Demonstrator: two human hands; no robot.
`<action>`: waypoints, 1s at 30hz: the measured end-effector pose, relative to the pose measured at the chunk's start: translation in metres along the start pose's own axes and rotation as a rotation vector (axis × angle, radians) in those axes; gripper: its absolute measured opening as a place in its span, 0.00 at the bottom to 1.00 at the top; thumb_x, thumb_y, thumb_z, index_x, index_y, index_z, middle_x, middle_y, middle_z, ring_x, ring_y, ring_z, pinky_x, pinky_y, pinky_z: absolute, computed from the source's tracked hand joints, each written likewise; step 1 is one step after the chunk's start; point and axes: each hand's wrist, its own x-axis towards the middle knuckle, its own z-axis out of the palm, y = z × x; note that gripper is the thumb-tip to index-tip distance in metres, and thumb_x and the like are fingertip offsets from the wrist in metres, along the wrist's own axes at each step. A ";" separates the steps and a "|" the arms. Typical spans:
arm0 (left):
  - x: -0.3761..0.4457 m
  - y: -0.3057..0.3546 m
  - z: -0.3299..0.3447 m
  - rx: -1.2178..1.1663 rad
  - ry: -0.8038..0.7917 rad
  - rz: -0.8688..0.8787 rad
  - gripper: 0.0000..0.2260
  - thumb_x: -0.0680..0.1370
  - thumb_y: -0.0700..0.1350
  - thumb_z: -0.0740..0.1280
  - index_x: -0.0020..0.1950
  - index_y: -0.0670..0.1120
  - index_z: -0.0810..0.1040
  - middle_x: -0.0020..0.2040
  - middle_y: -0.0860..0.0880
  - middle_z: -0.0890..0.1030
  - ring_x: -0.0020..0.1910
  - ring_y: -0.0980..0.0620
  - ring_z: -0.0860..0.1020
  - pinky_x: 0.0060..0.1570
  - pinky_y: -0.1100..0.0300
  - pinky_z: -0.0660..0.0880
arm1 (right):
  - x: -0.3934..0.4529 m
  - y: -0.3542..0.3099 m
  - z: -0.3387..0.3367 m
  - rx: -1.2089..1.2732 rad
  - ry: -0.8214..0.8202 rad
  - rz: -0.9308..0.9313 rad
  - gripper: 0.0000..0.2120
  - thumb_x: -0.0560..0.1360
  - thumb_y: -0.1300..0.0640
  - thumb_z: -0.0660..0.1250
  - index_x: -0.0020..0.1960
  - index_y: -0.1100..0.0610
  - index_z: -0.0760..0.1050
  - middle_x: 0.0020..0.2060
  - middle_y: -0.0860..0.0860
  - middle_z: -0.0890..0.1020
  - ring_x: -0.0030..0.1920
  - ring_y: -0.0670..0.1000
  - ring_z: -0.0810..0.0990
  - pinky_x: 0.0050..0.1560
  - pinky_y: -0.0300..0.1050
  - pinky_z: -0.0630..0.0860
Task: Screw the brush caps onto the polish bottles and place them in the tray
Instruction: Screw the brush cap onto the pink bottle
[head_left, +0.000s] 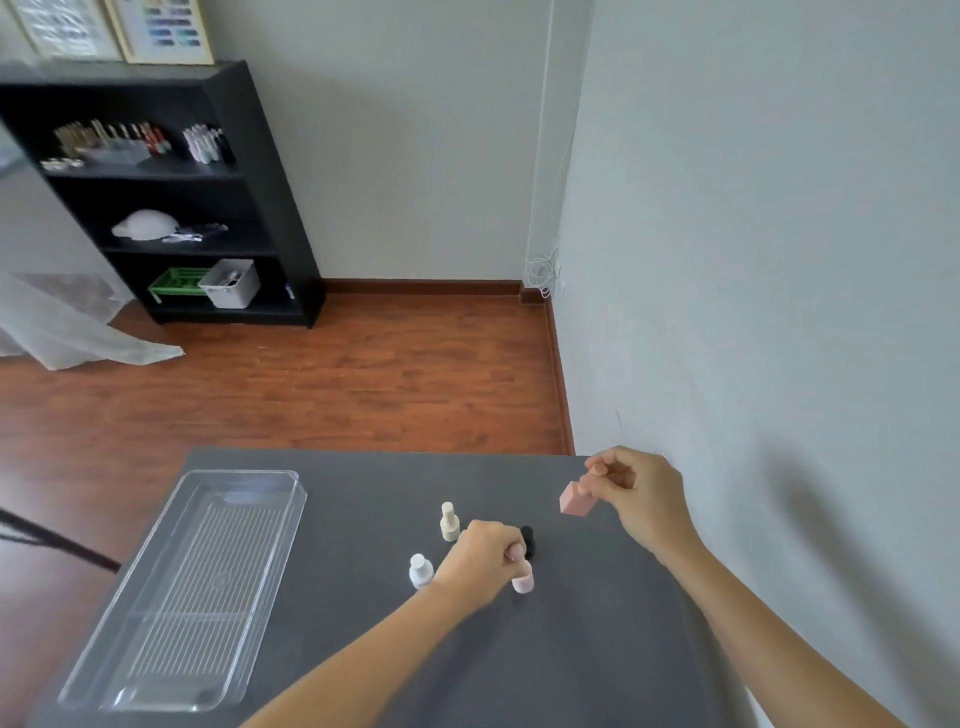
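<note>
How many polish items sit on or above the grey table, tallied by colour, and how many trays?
Pink: 2, the pink bottle under the left hand and the pink cap in the right hand
Cream bottle: 1
White bottle: 1
Black item, partly hidden: 1
Clear tray: 1, nothing in it
Total: 6

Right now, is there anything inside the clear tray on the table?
Nothing shows inside the clear tray: only its ribbed bottom is visible through the plastic. All bottles stand outside on the table, and no part of the tray is covered.
</note>
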 end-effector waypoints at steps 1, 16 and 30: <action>-0.005 -0.004 -0.011 -0.044 0.047 -0.017 0.06 0.72 0.41 0.61 0.37 0.48 0.75 0.34 0.64 0.83 0.39 0.49 0.70 0.53 0.63 0.68 | 0.004 -0.007 0.006 -0.004 -0.020 -0.024 0.07 0.67 0.61 0.75 0.36 0.52 0.80 0.37 0.44 0.85 0.39 0.47 0.83 0.44 0.34 0.74; -0.097 -0.172 -0.191 -0.179 0.700 -0.200 0.05 0.70 0.39 0.73 0.35 0.45 0.81 0.31 0.54 0.81 0.30 0.56 0.75 0.35 0.65 0.73 | 0.029 -0.145 0.215 0.052 -0.380 -0.238 0.04 0.68 0.63 0.76 0.43 0.57 0.84 0.31 0.46 0.84 0.35 0.39 0.81 0.43 0.28 0.74; -0.050 -0.298 -0.230 -0.119 0.542 -0.249 0.03 0.72 0.38 0.70 0.41 0.42 0.84 0.37 0.47 0.84 0.35 0.50 0.77 0.33 0.61 0.71 | 0.034 -0.168 0.386 -0.123 -0.343 -0.111 0.01 0.71 0.65 0.71 0.41 0.63 0.81 0.35 0.53 0.84 0.35 0.48 0.77 0.42 0.37 0.74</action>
